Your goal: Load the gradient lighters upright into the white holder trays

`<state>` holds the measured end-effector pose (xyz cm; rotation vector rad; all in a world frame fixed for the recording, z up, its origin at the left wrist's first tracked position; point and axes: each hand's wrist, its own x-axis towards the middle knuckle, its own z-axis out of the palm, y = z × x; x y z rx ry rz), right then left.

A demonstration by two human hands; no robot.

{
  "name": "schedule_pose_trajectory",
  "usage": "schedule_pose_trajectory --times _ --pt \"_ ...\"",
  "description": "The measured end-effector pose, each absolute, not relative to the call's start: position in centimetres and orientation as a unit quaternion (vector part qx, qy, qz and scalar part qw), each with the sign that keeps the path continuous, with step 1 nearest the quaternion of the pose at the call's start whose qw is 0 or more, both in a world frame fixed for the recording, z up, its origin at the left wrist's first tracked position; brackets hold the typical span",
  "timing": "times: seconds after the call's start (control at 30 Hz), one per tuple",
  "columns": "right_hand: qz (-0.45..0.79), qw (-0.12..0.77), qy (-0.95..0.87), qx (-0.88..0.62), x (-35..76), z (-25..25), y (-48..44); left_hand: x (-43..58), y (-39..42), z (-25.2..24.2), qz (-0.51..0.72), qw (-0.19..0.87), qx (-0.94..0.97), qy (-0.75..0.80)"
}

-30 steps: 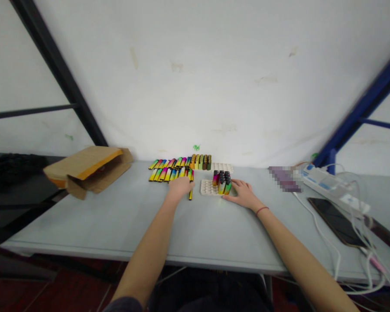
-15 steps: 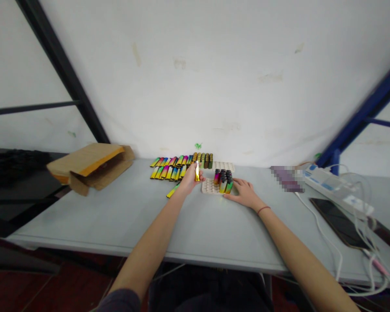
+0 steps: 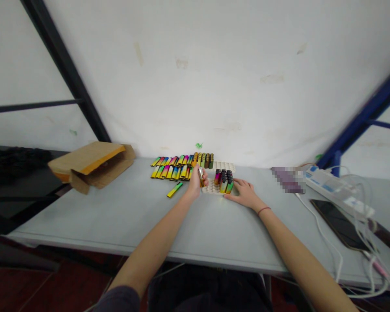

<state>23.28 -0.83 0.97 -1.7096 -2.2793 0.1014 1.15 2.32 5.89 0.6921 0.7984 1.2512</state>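
Two rows of metallic rainbow-coloured pieces (image 3: 167,172) are laid out just left of the frame's centre, and a lone green-and-yellow piece (image 3: 174,190) is set slantwise below them. One shiny gold piece (image 3: 201,177) is grasped in the left hand (image 3: 194,186) at mid-frame, its upper end tilted slightly leftward; whether it is held over the pale pitted tray (image 3: 211,189) or just beside its left edge cannot be told. Black-topped pieces (image 3: 226,177) are stood upright in the right part of that tray. Nothing appears to be gripped by the right hand (image 3: 245,193), which is spread at the tray's right end, its thumb along the near edge.

For careful work, the gold piece would best be held lightly by its sides, brought fully upright over a bare pit and lowered straight. Steady, light pressure from the right hand is called for, with the black-topped pieces left unpushed: being closely stood, several could probably be toppled by one knock.
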Motion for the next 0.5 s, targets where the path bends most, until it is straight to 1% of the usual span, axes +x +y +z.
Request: schedule_pose_trajectory --times 0.3,0.5 --pt "0.034 0.142 -0.791 -0.594 23.38 0.92 -0.74 1.62 1.86 6.13 0.546 0.661 0.310 0.411" --pt "0.038 0.142 -0.790 -0.595 23.28 1.18 -0.90 2.17 1.63 5.79 0.572 0.622 0.337 0.415"
